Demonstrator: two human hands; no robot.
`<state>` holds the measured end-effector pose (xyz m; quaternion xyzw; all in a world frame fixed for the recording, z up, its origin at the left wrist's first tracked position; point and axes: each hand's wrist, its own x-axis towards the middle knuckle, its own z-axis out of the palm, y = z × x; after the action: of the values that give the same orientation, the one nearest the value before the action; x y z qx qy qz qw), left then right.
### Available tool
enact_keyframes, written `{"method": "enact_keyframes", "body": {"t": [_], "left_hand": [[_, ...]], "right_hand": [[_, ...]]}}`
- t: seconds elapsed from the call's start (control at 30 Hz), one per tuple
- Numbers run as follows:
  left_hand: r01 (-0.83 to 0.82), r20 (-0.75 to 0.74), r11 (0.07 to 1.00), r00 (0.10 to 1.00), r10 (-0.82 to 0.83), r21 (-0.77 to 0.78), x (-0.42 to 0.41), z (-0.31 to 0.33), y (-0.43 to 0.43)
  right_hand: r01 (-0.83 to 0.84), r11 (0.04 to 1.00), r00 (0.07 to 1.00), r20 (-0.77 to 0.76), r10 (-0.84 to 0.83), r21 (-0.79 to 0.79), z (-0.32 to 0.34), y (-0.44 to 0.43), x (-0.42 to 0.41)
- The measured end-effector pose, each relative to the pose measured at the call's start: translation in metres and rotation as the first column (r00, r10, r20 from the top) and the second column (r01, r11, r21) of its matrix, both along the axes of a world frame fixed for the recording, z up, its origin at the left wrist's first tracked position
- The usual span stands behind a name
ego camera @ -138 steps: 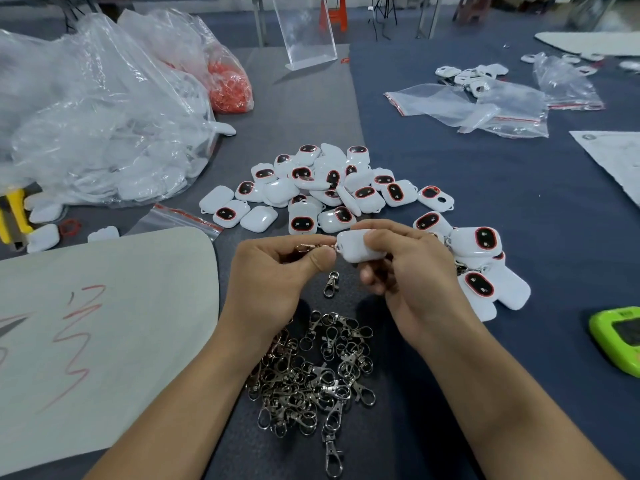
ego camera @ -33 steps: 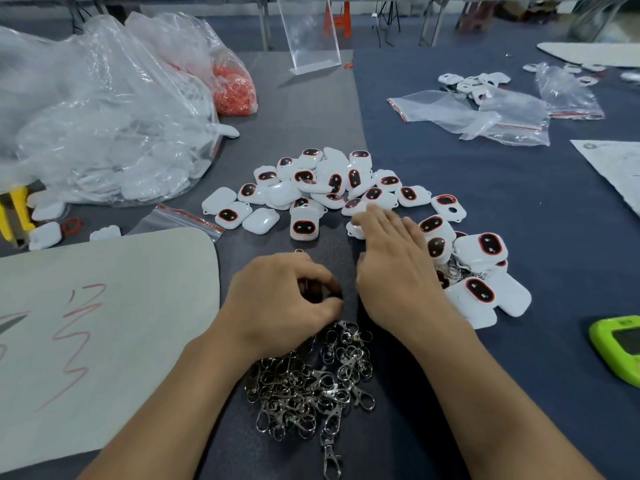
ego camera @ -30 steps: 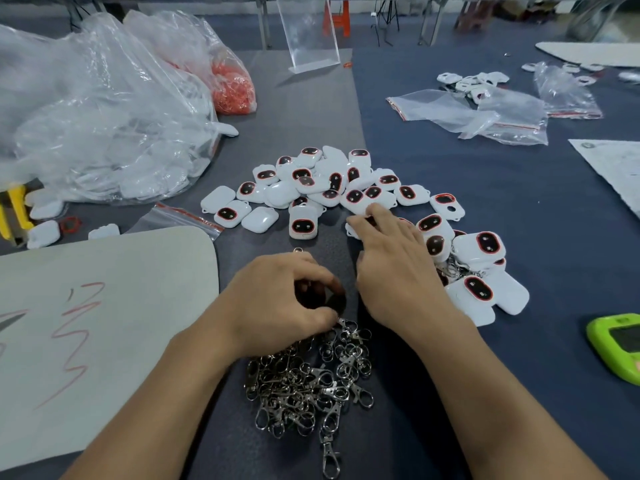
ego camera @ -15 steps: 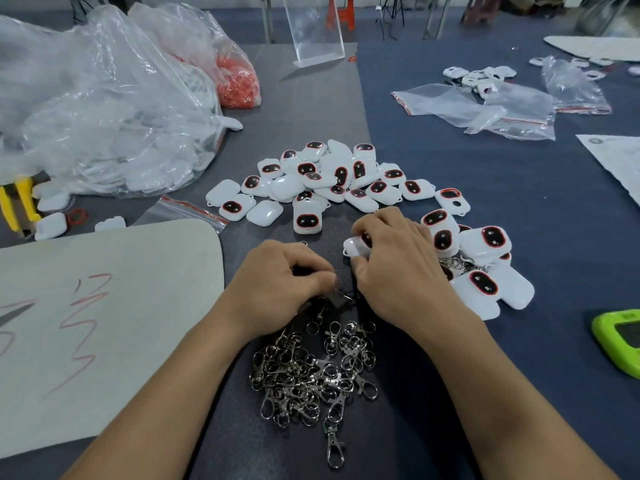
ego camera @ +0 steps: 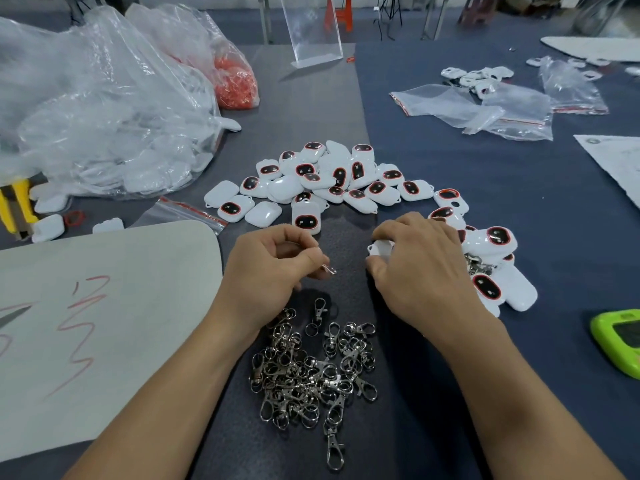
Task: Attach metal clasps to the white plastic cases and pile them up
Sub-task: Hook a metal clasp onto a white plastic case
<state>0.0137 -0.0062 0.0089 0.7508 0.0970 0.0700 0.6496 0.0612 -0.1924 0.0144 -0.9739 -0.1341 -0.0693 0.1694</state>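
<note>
Fingers (ego camera: 300, 239) of left hand (ego camera: 270, 271) have raised 1 clasp (ego camera: 329, 269); right hand (ego camera: 417, 271) grips case (ego camera: 380, 246).

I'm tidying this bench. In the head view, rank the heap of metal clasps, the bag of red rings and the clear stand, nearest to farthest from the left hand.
1. The heap of metal clasps: just below the left hand.
2. The bag of red rings: back and to the left.
3. The clear stand: farthest, at the table's far end.
</note>
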Motion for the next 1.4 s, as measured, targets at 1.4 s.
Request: {"method": "enact_keyframes", "body": {"t": [1.4], "left_hand": [[-0.295,0.258,0.691,0.953,0.16,0.66,-0.01,0.0,-0.01]], "right_hand": [[-0.02,0.866,0.994,-0.082,0.07,0.499,-0.006,0.02,-0.019]]}}
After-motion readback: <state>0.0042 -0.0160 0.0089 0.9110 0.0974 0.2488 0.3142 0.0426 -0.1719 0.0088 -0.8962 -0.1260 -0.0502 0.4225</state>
